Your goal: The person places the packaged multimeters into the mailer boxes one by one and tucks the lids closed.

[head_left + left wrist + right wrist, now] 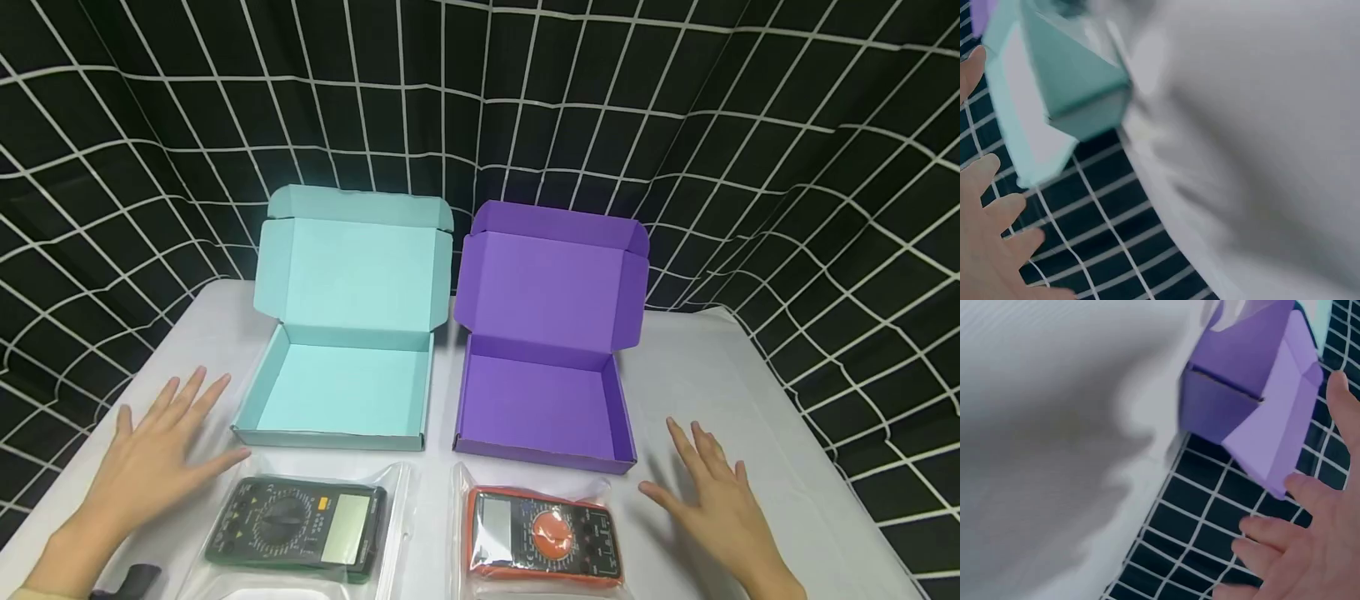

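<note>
My left hand (153,467) hovers with fingers spread at the left, holding nothing, its thumb near the front left corner of a mint-green box (330,439). My right hand (716,504), also spread and holding nothing, is to the right of a purple box (543,454). Both boxes have their lids raised and bare insides. In front of the mint box lies a dark green multimeter (296,525) in a clear plastic bag (397,500). A red multimeter (543,535), bagged too, lies before the purple box. In the wrist views, the left hand (991,244) and right hand (1310,544) appear partly cropped.
A white cloth covers the table (690,367). Black curtain with a white grid (555,100) surrounds its back and sides. A small black object (135,581) sits by my left wrist at the near edge.
</note>
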`<state>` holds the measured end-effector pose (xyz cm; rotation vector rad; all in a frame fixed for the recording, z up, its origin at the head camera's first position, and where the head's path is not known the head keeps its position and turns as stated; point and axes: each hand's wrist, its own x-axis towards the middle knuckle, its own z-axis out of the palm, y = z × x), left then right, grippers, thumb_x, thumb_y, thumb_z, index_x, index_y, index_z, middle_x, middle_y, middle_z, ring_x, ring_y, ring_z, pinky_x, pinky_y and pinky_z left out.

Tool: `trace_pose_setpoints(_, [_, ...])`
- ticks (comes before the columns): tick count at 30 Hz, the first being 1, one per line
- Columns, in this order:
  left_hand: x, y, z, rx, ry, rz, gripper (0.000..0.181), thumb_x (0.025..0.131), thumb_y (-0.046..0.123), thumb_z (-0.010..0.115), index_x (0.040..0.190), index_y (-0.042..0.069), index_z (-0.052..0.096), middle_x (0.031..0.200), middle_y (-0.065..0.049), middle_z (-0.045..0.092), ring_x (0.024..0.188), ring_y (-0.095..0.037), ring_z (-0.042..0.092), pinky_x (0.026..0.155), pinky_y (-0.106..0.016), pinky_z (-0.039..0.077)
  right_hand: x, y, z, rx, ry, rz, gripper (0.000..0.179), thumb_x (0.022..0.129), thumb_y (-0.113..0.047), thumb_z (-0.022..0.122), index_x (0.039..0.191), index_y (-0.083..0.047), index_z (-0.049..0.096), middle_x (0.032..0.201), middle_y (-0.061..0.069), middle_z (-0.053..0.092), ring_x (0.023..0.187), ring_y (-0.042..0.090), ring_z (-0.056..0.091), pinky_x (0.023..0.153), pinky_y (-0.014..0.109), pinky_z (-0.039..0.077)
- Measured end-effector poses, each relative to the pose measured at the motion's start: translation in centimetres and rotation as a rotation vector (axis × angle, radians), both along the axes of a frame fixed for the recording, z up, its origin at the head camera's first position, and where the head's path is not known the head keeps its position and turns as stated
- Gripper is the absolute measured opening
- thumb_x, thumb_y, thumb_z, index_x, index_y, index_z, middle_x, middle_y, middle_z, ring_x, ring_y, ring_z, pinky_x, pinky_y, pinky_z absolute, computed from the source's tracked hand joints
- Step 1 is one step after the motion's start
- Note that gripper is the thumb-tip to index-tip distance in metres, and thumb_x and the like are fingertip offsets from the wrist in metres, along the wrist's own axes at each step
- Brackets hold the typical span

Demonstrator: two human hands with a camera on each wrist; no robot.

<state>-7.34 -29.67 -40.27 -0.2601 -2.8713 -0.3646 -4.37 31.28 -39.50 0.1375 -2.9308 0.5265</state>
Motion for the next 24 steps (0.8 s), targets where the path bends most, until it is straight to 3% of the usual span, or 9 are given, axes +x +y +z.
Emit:
trace_pose_setpoints(5, [-0.1,2.3,1.5,0.166,-0.032,0.009,0.101,0.079,0.046,0.075,0.157,0.020,0.017,0.151,-0.026,0.033,0.132,-0.052,0.032,0.100,-0.075,0.022,0.5,-1.3,0.9,-0.057,0.137,-0.015,0.069,0.082,-0.036,0.076,0.140,-0.009,0.051,0.134,0.024,0.055,0.119,0.050,0.050,0.097,0.062,0.038])
trace_pose_setpoints(7, [-0.2,3.3,2.1,0.220,-0.046,0.021,0.104,0.076,0.043,0.080,0.157,0.018,0.020,0.146,-0.030,0.038,0.126,-0.055,0.038,0.090,-0.077,0.030,0.6,-1.9,0.9,-0.072,0.250,0.019,0.060,0.079,-0.029,0.080,0.131,-0.007,0.060,0.124,0.020,0.063,0.109,0.046,0.059,0.098,0.046,0.045])
trace_pose_setpoints(9, [-0.3,4.1,2.5,0.282,-0.057,0.008,0.106,0.071,0.039,0.084,0.156,0.017,0.023,0.143,-0.032,0.040,0.123,-0.056,0.040,0.085,-0.079,0.032,0.8,-2.5,0.7,-0.106,0.367,0.096,0.051,0.080,-0.029,0.079,0.124,-0.005,0.065,0.116,0.017,0.068,0.113,0.026,0.062,0.101,0.026,0.044])
trace_pose_setpoints(12, [-0.6,5.3,3.1,0.377,-0.065,-0.055,0.110,0.065,0.032,0.089,0.154,0.015,0.027,0.144,-0.032,0.040,0.124,-0.056,0.039,0.087,-0.078,0.033,0.9,-3.5,0.3,-0.140,0.492,0.247,0.044,0.091,-0.039,0.068,0.117,-0.004,0.069,0.108,0.013,0.071,0.117,-0.001,0.055,0.100,0.003,0.029])
trace_pose_setpoints(14, [-0.9,6.0,3.3,0.433,-0.071,-0.106,0.110,0.063,0.028,0.090,0.154,0.014,0.028,0.145,-0.031,0.038,0.125,-0.056,0.038,0.089,-0.076,0.034,1.0,-4.2,0.1,-0.162,0.529,0.343,0.048,0.096,-0.046,0.056,0.114,-0.004,0.070,0.106,0.011,0.072,0.117,-0.011,0.049,0.100,0.006,0.033])
trace_pose_setpoints(16, [-1.1,6.8,3.4,0.478,-0.067,-0.174,0.111,0.063,0.024,0.091,0.154,0.014,0.028,0.147,-0.028,0.038,0.127,-0.051,0.039,0.094,-0.067,0.040,1.2,-5.0,0.1,-0.162,0.541,0.413,0.050,0.099,-0.046,0.049,0.112,-0.003,0.071,0.103,0.009,0.072,0.112,-0.003,0.057,0.099,0.009,0.037])
trace_pose_setpoints(19, [-1.7,8.0,3.3,0.567,-0.063,-0.313,0.110,0.063,0.017,0.091,0.153,0.013,0.028,0.148,-0.024,0.038,0.134,-0.028,0.039,0.104,-0.034,0.044,1.5,-6.0,0.1,-0.163,0.526,0.492,0.047,0.099,-0.044,0.050,0.110,-0.003,0.071,0.102,0.007,0.072,0.100,0.008,0.065,0.097,0.011,0.041])
trace_pose_setpoints(21, [-2.0,8.8,3.3,0.623,-0.080,-0.418,0.110,0.064,0.013,0.090,0.154,0.011,0.026,0.149,-0.023,0.036,0.135,-0.010,0.036,0.103,-0.015,0.037,1.6,-6.6,0.0,-0.165,0.514,0.524,0.047,0.098,-0.044,0.051,0.110,-0.003,0.071,0.103,0.007,0.072,0.095,0.014,0.067,0.096,0.011,0.042])
trace_pose_setpoints(24, [-2.7,9.9,3.2,0.712,-0.168,-0.531,0.107,0.069,0.008,0.087,0.154,0.007,0.022,0.151,-0.023,0.031,0.134,0.003,0.031,0.104,-0.011,0.033,1.7,-7.3,-0.1,-0.182,0.513,0.563,0.047,0.097,-0.044,0.054,0.111,-0.002,0.070,0.103,0.008,0.072,0.093,0.018,0.068,0.095,0.012,0.044])
